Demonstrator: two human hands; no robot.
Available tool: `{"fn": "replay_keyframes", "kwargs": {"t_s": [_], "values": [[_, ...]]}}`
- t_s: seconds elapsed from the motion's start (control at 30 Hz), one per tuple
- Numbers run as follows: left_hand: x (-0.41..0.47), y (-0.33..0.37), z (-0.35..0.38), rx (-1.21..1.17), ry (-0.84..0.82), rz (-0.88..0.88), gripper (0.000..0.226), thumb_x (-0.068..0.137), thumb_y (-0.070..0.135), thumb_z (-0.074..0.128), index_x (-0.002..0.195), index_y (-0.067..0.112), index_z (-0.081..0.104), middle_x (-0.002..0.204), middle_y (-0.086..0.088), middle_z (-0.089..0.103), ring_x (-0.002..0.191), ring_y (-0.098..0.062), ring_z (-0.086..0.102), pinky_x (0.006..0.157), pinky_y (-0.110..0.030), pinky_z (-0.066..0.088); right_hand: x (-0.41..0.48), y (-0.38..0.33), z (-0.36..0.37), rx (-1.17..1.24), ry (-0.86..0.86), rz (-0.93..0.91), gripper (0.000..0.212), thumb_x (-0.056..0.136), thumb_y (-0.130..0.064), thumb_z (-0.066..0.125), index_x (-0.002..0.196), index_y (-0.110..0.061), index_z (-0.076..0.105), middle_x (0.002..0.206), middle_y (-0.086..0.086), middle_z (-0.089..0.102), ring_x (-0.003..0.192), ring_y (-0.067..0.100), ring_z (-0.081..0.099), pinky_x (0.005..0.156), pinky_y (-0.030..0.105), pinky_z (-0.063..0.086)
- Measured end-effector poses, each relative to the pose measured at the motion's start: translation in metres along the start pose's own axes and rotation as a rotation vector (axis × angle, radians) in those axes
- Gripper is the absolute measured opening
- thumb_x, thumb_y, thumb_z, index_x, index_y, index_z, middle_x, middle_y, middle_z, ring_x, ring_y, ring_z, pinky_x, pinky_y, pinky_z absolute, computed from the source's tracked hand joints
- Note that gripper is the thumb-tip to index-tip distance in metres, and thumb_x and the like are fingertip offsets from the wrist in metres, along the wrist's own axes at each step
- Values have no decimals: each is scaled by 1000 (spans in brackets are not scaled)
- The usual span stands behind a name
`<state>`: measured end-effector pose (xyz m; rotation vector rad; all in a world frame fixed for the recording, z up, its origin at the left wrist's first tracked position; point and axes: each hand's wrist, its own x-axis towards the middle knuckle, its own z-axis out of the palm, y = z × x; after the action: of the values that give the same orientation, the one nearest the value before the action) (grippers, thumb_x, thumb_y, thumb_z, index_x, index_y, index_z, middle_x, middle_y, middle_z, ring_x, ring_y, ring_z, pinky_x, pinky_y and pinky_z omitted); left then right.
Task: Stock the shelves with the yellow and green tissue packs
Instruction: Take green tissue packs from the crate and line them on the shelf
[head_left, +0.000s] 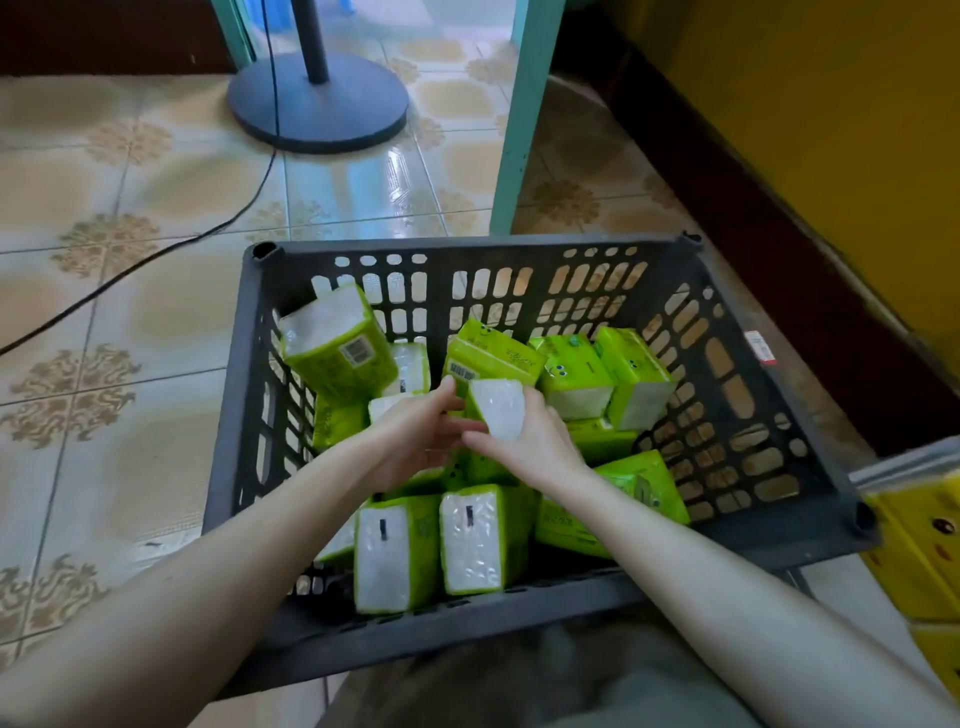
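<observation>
both your forearms reach down into the dark crate (467, 244) and meet at its middle. your right hand (527, 441) curls round a green tissue pack (496, 408), its white end facing you, among the other packs (395, 551) lying in the crate. your left hand (415, 436) touches that pack's left side, but whether it grips cannot be told.

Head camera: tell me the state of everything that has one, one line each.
crate, on floor, partly filled with green packs.
held pack, raised, gripped by right hand.
left hand, touching held pack, grip unclear.
yellow packs, stacked outside crate.
</observation>
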<state>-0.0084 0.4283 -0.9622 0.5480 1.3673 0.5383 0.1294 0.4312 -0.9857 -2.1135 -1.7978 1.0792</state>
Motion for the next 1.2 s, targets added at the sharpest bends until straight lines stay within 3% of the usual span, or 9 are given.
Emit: {"fn": "replay_keyframes", "kwargs": {"t_s": [0.07, 0.13, 0.23, 0.33, 0.43, 0.53, 0.87, 1.07, 1.2], "values": [[-2, -1, 1, 37, -94, 6, 48, 100, 47, 22, 133, 17, 40, 111, -3, 65, 101, -19, 57, 88, -35, 37, -1, 3, -3, -75, -1, 13, 75, 75, -38, 69, 135, -13, 32, 127, 13, 49, 118, 33, 49, 89, 38, 45], [-4, -1, 1, 29, -101, 25, 43, 100, 44, 26, 126, 16, 44, 105, -3, 65, 90, -18, 61, 80, -34, 42, -5, 3, -12, -59, 28, 21, 63, 78, -27, 66, 131, -9, 36, 125, 15, 50, 115, 33, 50, 87, 37, 45], [-3, -5, 2, 80, 78, 167, 38, 97, 34, 45, 119, 4, 53, 87, -5, 62, 73, -14, 59, 66, -26, 45, -10, 0, -36, 149, 86, 15, 54, 81, -25, 64, 127, -9, 42, 119, 8, 54, 101, 24, 54, 81, 32, 44], [-4, -6, 1, 190, 138, 290, 44, 91, 34, 57, 124, 6, 51, 102, -8, 61, 82, -15, 59, 71, -28, 49, -20, -5, -64, 412, 108, 10, 51, 85, -24, 62, 130, -11, 43, 120, 3, 53, 102, 19, 54, 90, 38, 48], [-15, 2, 6, 124, 32, 279, 56, 88, 36, 59, 135, 12, 39, 120, -8, 58, 90, -18, 62, 81, -36, 51, -36, -10, -92, 547, 125, 7, 46, 87, -21, 60, 129, -13, 46, 117, 6, 54, 103, 20, 55, 89, 43, 52], [-32, 17, 17, -104, -148, 309, 60, 84, 28, 62, 137, 15, 37, 118, -8, 62, 87, -23, 65, 74, -36, 54, -53, -18, -120, 590, 141, -49, 41, 88, -19, 58, 127, -14, 48, 118, 6, 54, 103, 21, 56, 86, 41, 52], [-102, 102, 95, -511, -311, 697, 28, 89, 15, 56, 114, 7, 49, 110, -11, 64, 92, -22, 67, 72, -29, 59, -143, -82, -244, 182, 573, -426, 51, 84, -34, 66, 127, -12, 49, 128, 2, 53, 116, 12, 50, 95, 27, 44], [-177, 157, 174, -543, -337, 989, 37, 88, 27, 59, 117, 7, 47, 121, -15, 58, 102, -24, 65, 81, -36, 55, -217, -104, -330, -1, 885, -507, 51, 86, -35, 64, 128, -10, 50, 129, 5, 54, 118, 17, 51, 99, 33, 42], [-242, 182, 233, -498, -425, 1167, 22, 93, 26, 53, 111, 13, 48, 102, -2, 62, 94, -17, 64, 73, -26, 55, -286, -97, -392, -24, 1021, -479, 56, 84, -34, 66, 130, -8, 48, 133, 3, 53, 122, 15, 49, 102, 32, 40]]}}
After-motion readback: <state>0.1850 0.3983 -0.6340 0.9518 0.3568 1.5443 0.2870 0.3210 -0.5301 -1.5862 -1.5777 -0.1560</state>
